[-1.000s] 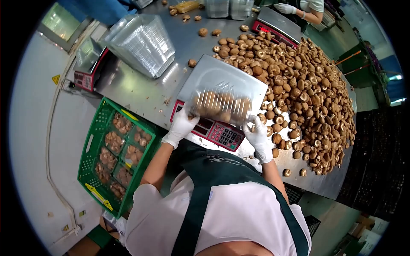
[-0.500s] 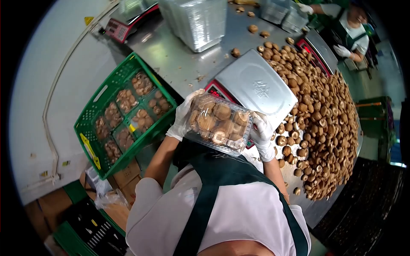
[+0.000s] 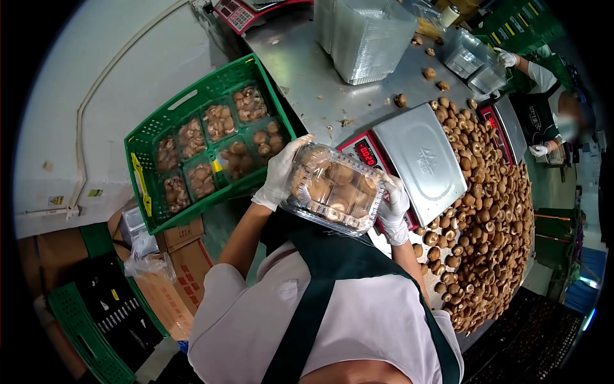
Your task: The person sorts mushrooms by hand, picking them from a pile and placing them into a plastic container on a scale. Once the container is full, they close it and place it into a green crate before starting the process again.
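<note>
Between my two white-gloved hands is a clear plastic clamshell box of mushrooms (image 3: pixel 336 189), its lid down over brown caps. My left hand (image 3: pixel 279 176) grips the box's left end, and my right hand (image 3: pixel 393 208) grips the right end. The box is in front of my apron, near the red-framed scale (image 3: pixel 425 163), whose steel plate bears nothing and whose display is lit red. To the left, a green crate (image 3: pixel 208 214) contains several similar boxes of mushrooms (image 3: pixel 219 123). Parts of my fingers under the box are hidden.
A big heap of loose mushrooms (image 3: pixel 492 237) covers the table's right side. Stacked clear containers (image 3: pixel 371 41) stand at the back, with another red scale (image 3: pixel 236 14) at upper left. Across the table is a co-worker (image 3: pixel 543 96) beside a further scale (image 3: pixel 499 131). Cardboard boxes (image 3: pixel 182 281) lie lower left.
The view has turned, so the crate, scale and heap sit differently in it. Both hands still hold the box, which is now nearer the crate's edge in view.
</note>
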A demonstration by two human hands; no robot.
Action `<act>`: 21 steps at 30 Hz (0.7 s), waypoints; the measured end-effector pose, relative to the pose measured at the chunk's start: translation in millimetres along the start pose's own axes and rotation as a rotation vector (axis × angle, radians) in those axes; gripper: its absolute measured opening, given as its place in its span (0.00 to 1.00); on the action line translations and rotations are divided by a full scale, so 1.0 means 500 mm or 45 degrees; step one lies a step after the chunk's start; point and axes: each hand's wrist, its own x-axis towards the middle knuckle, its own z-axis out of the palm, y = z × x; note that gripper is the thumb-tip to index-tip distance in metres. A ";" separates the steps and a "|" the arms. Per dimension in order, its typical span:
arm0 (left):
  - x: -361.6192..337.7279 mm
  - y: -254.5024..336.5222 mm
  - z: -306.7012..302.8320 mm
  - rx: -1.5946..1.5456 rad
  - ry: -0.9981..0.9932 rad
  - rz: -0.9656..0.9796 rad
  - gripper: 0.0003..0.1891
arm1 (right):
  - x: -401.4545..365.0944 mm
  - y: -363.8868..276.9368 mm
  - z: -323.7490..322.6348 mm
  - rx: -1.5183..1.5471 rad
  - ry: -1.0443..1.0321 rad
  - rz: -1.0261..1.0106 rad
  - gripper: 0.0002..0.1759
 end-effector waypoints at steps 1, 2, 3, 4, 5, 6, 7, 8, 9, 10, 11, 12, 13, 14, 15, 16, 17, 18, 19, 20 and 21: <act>0.002 0.002 -0.004 0.000 0.002 0.001 0.24 | -0.002 0.001 0.006 0.047 0.021 0.020 0.19; 0.004 0.007 -0.009 0.025 -0.019 0.029 0.23 | -0.008 0.004 0.015 0.068 0.074 0.022 0.20; 0.007 0.014 -0.013 0.049 -0.041 0.057 0.22 | -0.012 0.005 0.019 0.065 0.074 0.020 0.20; 0.012 0.023 -0.017 0.083 -0.069 0.076 0.22 | -0.015 0.005 0.022 0.044 0.070 0.045 0.20; 0.019 0.032 -0.022 0.080 -0.071 0.079 0.22 | -0.016 0.006 0.024 0.021 0.067 0.069 0.20; 0.027 0.041 -0.026 0.152 -0.089 0.172 0.22 | -0.015 0.007 0.028 0.041 0.100 0.049 0.20; 0.030 0.043 -0.028 0.224 -0.106 0.265 0.22 | -0.022 0.012 0.032 0.038 0.100 0.049 0.20; 0.035 0.037 -0.026 0.362 -0.060 0.338 0.23 | -0.035 0.019 0.037 0.013 0.114 0.074 0.20; 0.038 0.040 -0.027 0.360 -0.062 0.334 0.23 | -0.043 0.022 0.039 -0.011 0.125 0.102 0.20; 0.043 0.048 -0.029 0.434 -0.052 0.395 0.23 | -0.044 0.019 0.041 0.008 0.134 0.145 0.19; 0.049 0.056 -0.032 0.510 -0.040 0.458 0.24 | -0.052 0.021 0.041 0.007 0.134 0.146 0.19; 0.053 0.064 -0.034 0.510 -0.042 0.461 0.24 | -0.058 0.022 0.042 0.032 0.117 0.216 0.18; 0.053 0.074 -0.035 0.543 -0.069 0.430 0.23 | -0.060 0.023 0.043 0.055 0.101 0.286 0.17; 0.052 0.081 -0.035 0.575 -0.096 0.399 0.23 | -0.059 0.026 0.048 0.162 0.121 0.225 0.12; 0.052 0.084 -0.034 0.605 -0.125 0.366 0.23 | -0.066 0.031 0.050 0.157 0.123 0.227 0.12; 0.058 0.082 -0.029 0.610 -0.047 0.392 0.23 | -0.080 0.038 0.053 0.233 0.107 0.273 0.11; 0.058 0.083 -0.027 0.604 -0.052 0.388 0.23 | -0.090 0.041 0.053 0.310 0.090 0.321 0.10; 0.058 0.085 -0.025 0.615 -0.062 0.335 0.23 | -0.076 0.026 0.046 0.347 0.114 0.471 0.14; 0.057 0.086 -0.024 0.626 -0.074 0.284 0.23 | -0.094 0.033 0.049 0.343 0.114 0.479 0.14; 0.056 0.082 -0.021 0.651 -0.068 0.291 0.23 | -0.126 0.049 0.058 0.445 0.131 0.691 0.13; 0.058 0.082 -0.020 0.646 -0.074 0.293 0.23 | -0.132 0.050 0.063 0.546 0.150 0.900 0.12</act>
